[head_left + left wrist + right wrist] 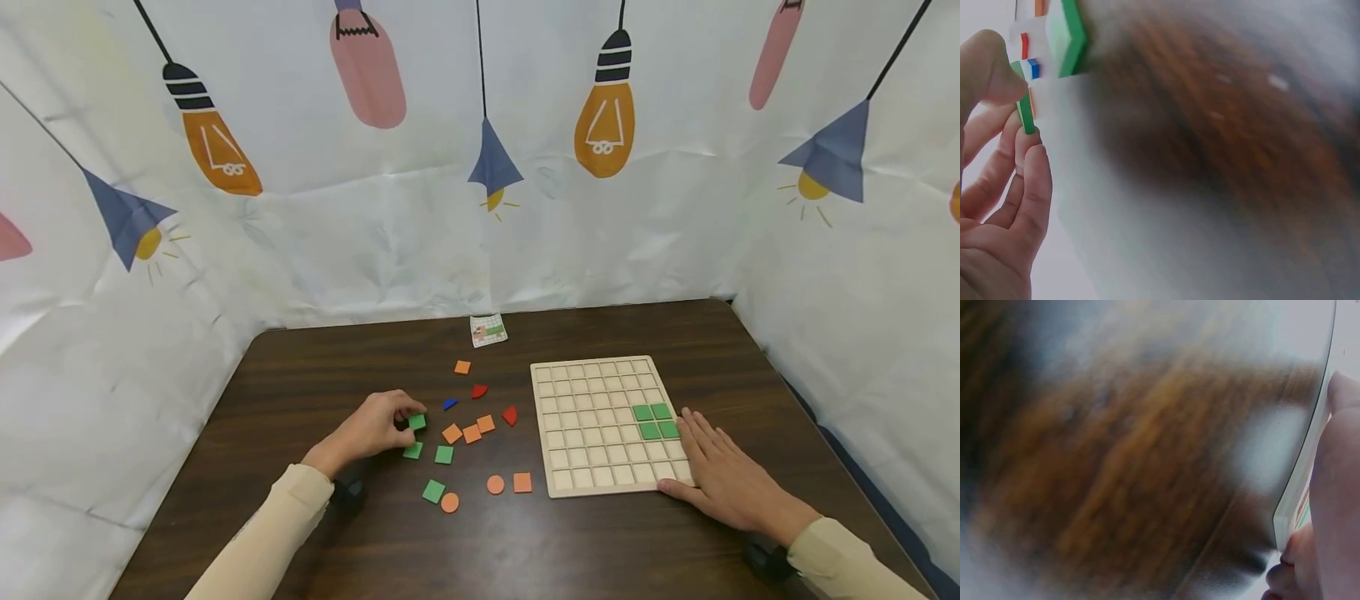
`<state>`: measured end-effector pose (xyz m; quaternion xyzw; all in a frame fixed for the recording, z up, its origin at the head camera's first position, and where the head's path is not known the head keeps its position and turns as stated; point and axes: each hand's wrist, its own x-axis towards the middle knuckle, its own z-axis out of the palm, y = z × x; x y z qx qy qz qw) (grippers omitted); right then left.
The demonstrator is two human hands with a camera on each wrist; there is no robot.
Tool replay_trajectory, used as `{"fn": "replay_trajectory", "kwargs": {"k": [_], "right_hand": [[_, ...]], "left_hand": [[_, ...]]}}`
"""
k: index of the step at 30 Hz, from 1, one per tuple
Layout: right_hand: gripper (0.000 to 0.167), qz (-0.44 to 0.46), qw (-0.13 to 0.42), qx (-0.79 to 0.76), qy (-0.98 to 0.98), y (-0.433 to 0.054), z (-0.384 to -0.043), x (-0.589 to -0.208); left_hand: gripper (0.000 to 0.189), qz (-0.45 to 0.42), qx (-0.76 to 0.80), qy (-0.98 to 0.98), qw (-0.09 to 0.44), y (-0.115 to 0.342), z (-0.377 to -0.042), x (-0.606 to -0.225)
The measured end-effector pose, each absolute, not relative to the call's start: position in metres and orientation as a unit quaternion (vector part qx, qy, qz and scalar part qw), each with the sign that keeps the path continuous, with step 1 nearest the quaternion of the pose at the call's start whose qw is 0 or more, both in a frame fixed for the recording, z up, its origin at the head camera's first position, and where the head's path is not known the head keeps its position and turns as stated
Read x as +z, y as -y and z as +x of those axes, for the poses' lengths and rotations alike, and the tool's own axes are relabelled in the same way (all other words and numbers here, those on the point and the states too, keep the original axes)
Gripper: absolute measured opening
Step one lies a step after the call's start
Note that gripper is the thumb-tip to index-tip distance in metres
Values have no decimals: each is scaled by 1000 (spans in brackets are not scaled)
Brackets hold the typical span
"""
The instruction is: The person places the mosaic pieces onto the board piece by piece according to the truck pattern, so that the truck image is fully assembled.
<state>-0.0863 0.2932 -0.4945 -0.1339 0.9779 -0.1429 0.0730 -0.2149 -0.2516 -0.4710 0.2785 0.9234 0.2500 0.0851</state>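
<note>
board: on table | loose pieces: left of board | card: behind pieces

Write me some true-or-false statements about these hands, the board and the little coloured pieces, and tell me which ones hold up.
1. The left hand pinches a green square. True.
2. The right hand pinches a piece too. False: it rests against the right side of the pale grid board, holding no piece.
3. Four green squares sit together on the board. True.
4. Two orange circles lie on the table, off the board. True.
5. The small card lies on the board. False: it lies on the table, near the far edge.
</note>
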Motion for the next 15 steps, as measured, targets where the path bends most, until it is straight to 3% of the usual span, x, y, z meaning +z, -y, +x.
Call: {"fn": "replay_trajectory", "kwargs": {"k": [15], "right_hand": [[106, -130, 72, -145, -978, -292, -85, -493]], "left_hand": [[36, 294, 276, -911, 86, 221, -221, -460]]}}
